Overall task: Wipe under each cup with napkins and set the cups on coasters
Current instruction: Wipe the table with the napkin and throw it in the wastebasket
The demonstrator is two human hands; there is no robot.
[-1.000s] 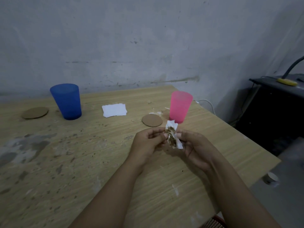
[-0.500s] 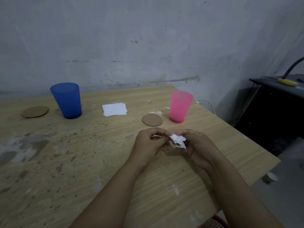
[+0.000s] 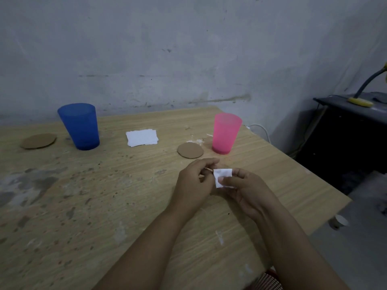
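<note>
A pink cup (image 3: 226, 132) stands upright on the wooden table (image 3: 104, 195), right of a round brown coaster (image 3: 190, 150). A blue cup (image 3: 80, 126) stands at the back left, with a second coaster (image 3: 38, 141) to its left. Between the cups lies a small stack of white napkins (image 3: 141, 137). In front of the pink cup, both my hands hold a small folded white napkin (image 3: 223, 176) above the table. My right hand (image 3: 245, 189) pinches it with thumb on top, and my left hand (image 3: 194, 183) pinches its left edge.
The table's right edge runs diagonally past my right forearm. A black cabinet (image 3: 345, 139) with a yellow-based lamp (image 3: 359, 102) stands to the right. The table's left part is stained and speckled. A grey wall backs the table.
The napkin, upright and showing brown dirt a second ago, has been folded into a small clean-looking white square. Both hands have stayed in the same spot.
</note>
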